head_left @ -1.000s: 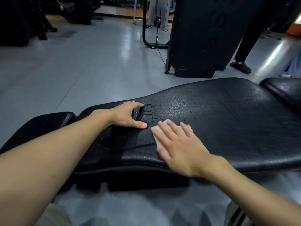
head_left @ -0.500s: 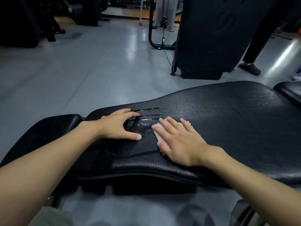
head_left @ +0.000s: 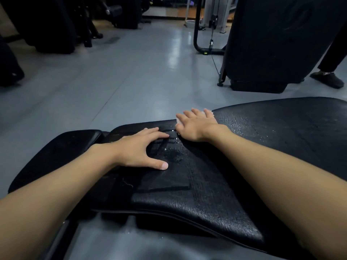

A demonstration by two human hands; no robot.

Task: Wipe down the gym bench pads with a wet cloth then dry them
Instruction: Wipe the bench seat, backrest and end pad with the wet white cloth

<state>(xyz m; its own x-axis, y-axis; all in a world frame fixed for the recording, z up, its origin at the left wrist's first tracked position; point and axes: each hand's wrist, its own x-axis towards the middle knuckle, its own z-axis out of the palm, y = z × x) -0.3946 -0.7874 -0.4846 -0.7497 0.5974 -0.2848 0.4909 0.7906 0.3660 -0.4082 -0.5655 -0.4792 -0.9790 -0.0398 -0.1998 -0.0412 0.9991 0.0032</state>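
Black pad (head_left: pixel 216 194), seemingly white cloth (head_left: pixel 208 113)

I see the long bench pad (head_left: pixel 216 184) as black leather-like upholstery, its skin grainy and cracked, with a wet gloss in patches. The small end pad (head_left: pixel 62 147) is smoother and duller. The cloth (head_left: pixel 203 112) peeking from under my right hand (head_left: pixel 195 124) is white, probably a soft fabric; too little shows. The grey floor (head_left: pixel 140 72) is smooth with a satin shine. The cable machine's bent tube (head_left: pixel 196 34) is black-coated metal.

Head camera looks forward and down, close over the bench pad (head_left: pixel 216 194).
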